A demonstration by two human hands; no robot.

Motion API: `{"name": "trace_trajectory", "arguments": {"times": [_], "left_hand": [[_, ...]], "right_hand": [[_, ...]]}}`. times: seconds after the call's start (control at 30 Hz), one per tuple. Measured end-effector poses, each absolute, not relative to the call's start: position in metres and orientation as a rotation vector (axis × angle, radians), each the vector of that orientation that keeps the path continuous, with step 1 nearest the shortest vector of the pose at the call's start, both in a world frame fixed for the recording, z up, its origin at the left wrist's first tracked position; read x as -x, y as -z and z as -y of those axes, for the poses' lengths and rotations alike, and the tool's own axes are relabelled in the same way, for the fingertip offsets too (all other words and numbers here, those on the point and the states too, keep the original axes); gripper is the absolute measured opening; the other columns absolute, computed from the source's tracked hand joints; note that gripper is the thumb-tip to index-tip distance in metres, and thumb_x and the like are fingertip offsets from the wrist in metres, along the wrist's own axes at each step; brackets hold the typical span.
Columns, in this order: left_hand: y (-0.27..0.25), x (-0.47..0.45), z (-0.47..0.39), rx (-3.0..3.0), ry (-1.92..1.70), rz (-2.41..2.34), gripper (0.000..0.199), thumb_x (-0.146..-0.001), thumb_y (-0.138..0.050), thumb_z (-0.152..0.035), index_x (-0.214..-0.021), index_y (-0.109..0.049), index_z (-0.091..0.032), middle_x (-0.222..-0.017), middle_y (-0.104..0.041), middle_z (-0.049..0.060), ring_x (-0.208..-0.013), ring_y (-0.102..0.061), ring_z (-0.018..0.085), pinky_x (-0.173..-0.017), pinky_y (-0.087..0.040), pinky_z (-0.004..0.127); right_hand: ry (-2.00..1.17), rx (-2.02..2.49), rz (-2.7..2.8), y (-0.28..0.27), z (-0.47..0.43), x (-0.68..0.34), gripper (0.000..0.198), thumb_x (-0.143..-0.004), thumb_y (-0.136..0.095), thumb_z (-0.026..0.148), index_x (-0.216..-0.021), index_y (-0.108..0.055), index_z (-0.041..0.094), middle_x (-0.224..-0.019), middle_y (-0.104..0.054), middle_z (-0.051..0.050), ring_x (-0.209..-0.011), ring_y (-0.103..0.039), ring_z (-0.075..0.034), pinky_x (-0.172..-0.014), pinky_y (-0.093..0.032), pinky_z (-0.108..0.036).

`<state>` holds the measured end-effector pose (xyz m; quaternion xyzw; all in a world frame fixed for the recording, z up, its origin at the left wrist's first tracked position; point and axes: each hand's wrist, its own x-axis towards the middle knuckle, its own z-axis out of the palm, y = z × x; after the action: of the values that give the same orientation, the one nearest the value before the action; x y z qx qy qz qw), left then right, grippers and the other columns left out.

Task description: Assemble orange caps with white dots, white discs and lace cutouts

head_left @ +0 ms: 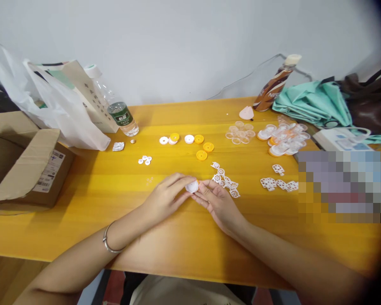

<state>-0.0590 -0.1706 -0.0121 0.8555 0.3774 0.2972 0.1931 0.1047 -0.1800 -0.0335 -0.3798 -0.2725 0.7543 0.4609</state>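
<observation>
A yellow wooden counter [190, 237] fills most of the view, set against a pale wall. At its far left sits an open cardboard box [22, 169], with a white plastic bag [51, 110] and a paper bag [82, 89] leaning behind it. At the far right lie a folded teal umbrella [314, 103] and a dark brown bag [371, 101]. A clear water bottle [117, 108] with a green label lies tilted beside the paper bag, and a brown drink bottle [274, 87] leans near the umbrella.

Smaller things are spread across the middle: a heap of clear and orange-rimmed caps [284, 140], a group of clear rings [240, 132], a row of yellow and white discs [190, 142], white lattice wheel pieces [225, 182] just right of the hands, more of them [279, 183] further right, and a few tiny white pieces [145, 160].

The left hand [165, 197], a bracelet [109, 243] on its wrist, and the right hand [217, 203] meet near the counter's centre, just above its surface. Between their fingertips sits a small white round cap [192, 186]; both hands pinch it, the left from the left side, the right from the right, fingers curled in around it.
</observation>
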Motion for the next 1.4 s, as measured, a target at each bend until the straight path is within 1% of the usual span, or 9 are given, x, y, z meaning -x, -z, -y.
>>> {"name": "trace_trajectory", "arguments": {"times": [0.17,0.3,0.67,0.97,1.1,1.23,1.3,1.4], "left_hand": [[0.0135,0.0601,0.1702,-2.426,-0.853,-1.064,0.029,-0.085,-0.05,-0.019,-0.114,-0.05,-0.017,-0.098,-0.058,0.008,-0.087,-0.057,0.014,-0.078,-0.049,0.028],[0.0131,0.0607,0.17,-2.452,-0.808,-1.059,0.028,-0.086,-0.049,-0.019,-0.114,-0.05,-0.015,-0.097,-0.059,0.008,-0.087,-0.056,0.014,-0.078,-0.049,0.027],[0.0117,0.0621,0.1695,-2.503,-0.787,-1.003,0.026,-0.086,-0.048,-0.018,-0.112,-0.051,-0.014,-0.101,-0.06,0.01,-0.09,-0.057,0.016,-0.078,-0.05,0.031],[0.011,0.0646,0.1658,-2.493,-0.735,-0.945,0.024,-0.087,-0.048,-0.018,-0.11,-0.055,-0.015,-0.104,-0.061,0.009,-0.093,-0.057,0.015,-0.081,-0.048,0.029],[0.009,0.0676,0.1642,-2.496,-0.73,-0.947,0.024,-0.087,-0.048,-0.019,-0.11,-0.054,-0.016,-0.103,-0.061,0.009,-0.092,-0.057,0.015,-0.08,-0.048,0.028],[0.0109,0.0678,0.1645,-2.562,-0.835,-0.915,0.026,-0.085,-0.051,-0.019,-0.111,-0.052,-0.016,-0.098,-0.061,0.008,-0.088,-0.057,0.015,-0.077,-0.047,0.028],[0.0128,0.0672,0.165,-2.55,-0.875,-0.921,0.03,-0.083,-0.054,-0.021,-0.113,-0.051,-0.016,-0.097,-0.062,0.008,-0.086,-0.056,0.015,-0.076,-0.047,0.028],[0.0138,0.0669,0.1659,-2.433,-0.881,-0.94,0.035,-0.081,-0.058,-0.025,-0.114,-0.05,-0.015,-0.097,-0.062,0.008,-0.083,-0.056,0.014,-0.075,-0.046,0.026]], "right_hand": [[-1.851,0.929,0.672,0.0347,0.1812,-0.1041,0.021,-0.067,-0.07,0.037,-0.075,-0.06,0.02,-0.084,-0.07,0.0,-0.085,-0.064,-0.016,-0.09,-0.045,-0.038],[-1.851,0.924,0.669,0.0353,0.1821,-0.1039,0.02,-0.067,-0.069,0.037,-0.074,-0.061,0.02,-0.083,-0.07,0.0,-0.084,-0.064,-0.016,-0.09,-0.046,-0.038],[-1.867,0.939,0.66,0.0348,0.1826,-0.1044,0.015,-0.067,-0.07,0.032,-0.07,-0.061,0.02,-0.074,-0.068,0.003,-0.079,-0.064,-0.013,-0.092,-0.044,-0.037],[-1.873,0.93,0.692,0.0369,0.1843,-0.1064,0.016,-0.068,-0.07,0.033,-0.07,-0.061,0.02,-0.078,-0.068,0.002,-0.082,-0.064,-0.015,-0.091,-0.045,-0.039],[-1.833,0.917,0.777,0.035,0.1839,-0.1053,0.015,-0.07,-0.068,0.033,-0.075,-0.061,0.021,-0.081,-0.069,0.002,-0.083,-0.064,-0.015,-0.091,-0.046,-0.039],[-1.745,0.907,0.944,0.0339,0.183,-0.104,0.02,-0.065,-0.072,0.028,-0.076,-0.057,0.022,-0.08,-0.07,0.002,-0.083,-0.065,-0.016,-0.09,-0.045,-0.037],[-1.757,0.924,0.942,0.0346,0.1833,-0.1039,0.019,-0.068,-0.07,0.03,-0.078,-0.056,0.021,-0.081,-0.07,0.002,-0.081,-0.066,-0.016,-0.087,-0.048,-0.036],[-1.785,0.954,0.918,0.0343,0.1848,-0.1043,0.024,-0.072,-0.066,0.033,-0.09,-0.052,0.024,-0.08,-0.07,0.003,-0.077,-0.067,-0.015,-0.079,-0.052,-0.035]]}}
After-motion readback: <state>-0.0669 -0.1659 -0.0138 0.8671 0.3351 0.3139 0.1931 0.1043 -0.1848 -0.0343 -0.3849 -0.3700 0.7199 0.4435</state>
